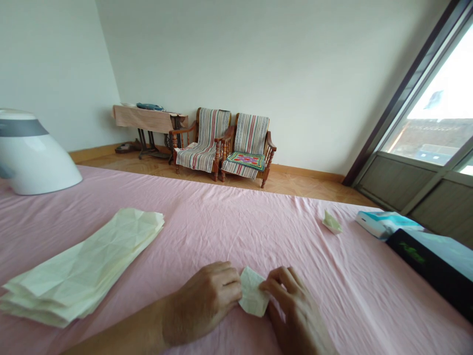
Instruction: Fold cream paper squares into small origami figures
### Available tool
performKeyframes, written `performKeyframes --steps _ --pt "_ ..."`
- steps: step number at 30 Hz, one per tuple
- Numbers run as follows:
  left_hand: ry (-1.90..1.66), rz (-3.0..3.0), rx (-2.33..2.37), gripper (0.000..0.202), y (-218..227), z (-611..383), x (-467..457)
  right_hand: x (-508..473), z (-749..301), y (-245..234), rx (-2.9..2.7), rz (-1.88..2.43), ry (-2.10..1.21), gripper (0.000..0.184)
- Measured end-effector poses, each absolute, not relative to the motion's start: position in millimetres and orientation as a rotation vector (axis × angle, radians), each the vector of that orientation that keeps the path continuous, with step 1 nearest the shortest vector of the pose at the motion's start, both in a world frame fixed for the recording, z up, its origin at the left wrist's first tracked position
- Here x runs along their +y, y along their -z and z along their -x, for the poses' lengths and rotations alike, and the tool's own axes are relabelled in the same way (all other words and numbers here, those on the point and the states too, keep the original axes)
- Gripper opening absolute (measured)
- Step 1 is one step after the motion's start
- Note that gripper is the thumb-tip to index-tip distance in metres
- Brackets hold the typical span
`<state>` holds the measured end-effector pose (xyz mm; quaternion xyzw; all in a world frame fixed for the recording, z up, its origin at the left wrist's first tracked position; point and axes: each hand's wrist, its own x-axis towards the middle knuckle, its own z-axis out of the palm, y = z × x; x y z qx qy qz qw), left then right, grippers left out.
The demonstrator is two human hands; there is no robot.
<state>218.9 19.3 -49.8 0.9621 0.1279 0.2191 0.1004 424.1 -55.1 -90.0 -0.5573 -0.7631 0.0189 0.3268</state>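
Note:
A small, folded piece of pale paper point(252, 292) lies on the pink cloth point(229, 222) near the front edge. My left hand point(207, 303) is curled, its fingers pinching the paper's left side. My right hand point(295, 310) pinches the paper's right side with bent fingers. A stack of creased pale paper sheets point(84, 266) lies to the left, apart from both hands. A small folded paper piece point(331, 222) sits farther off at the right.
A white and grey appliance point(33, 153) stands at the far left on the cloth. At the right edge lie a blue-white box point(384, 224) and a black box point(432, 266). Beyond are two striped wooden chairs point(225, 145), a side table point(148, 121) and a window point(439, 118).

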Motion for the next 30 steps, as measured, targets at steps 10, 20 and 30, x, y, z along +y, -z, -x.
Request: performKeyframes --steps 10,20,30 --pt "-0.537 -2.796 0.534 0.019 48.4 -219.1 13.3 -47.9 -434.2 91.2 -1.897 1.35 -0.136 0.02" --pt "-0.515 -2.305 0.892 0.017 51.6 -222.8 14.6 -42.1 -432.8 93.3 -1.721 1.464 -0.349 0.017" --pt "-0.541 -2.352 1.012 0.017 59.2 -224.8 17.5 -33.7 -433.9 98.6 -1.684 1.55 -0.285 0.017"
